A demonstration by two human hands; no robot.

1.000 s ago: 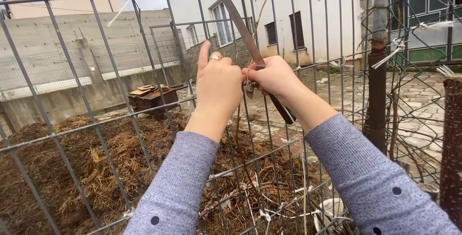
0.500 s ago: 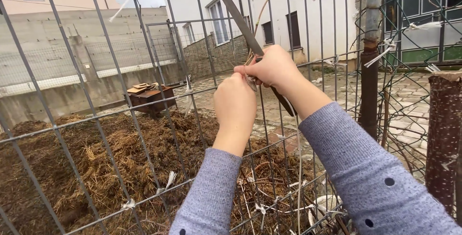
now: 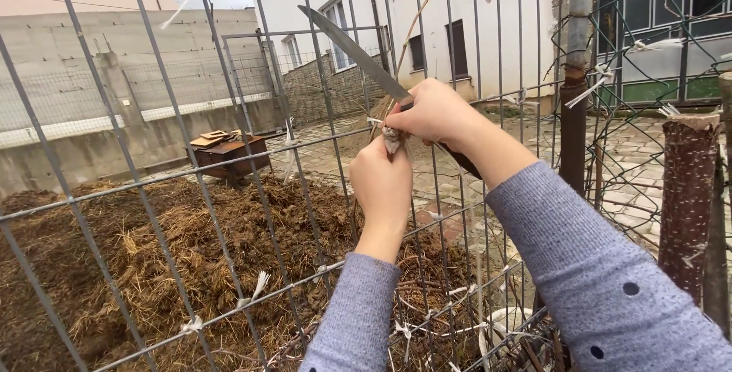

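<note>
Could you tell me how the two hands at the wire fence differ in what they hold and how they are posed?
The right hand grips a long steel knife with its blade slanting up to the left; the left hand holds no tool and pinches a frayed pale tie on the grey wire mesh fence. The right hand sits higher, the left just below it. Both wear grey knitted sleeves and meet at the same tie.

Two bare hands, left hand (image 3: 383, 181) and right hand (image 3: 436, 113), no gloves or rings visible, both arms in grey-blue knit long sleeves (image 3: 602, 280) scattered with small dark dots, cuffs at wrists.
</note>
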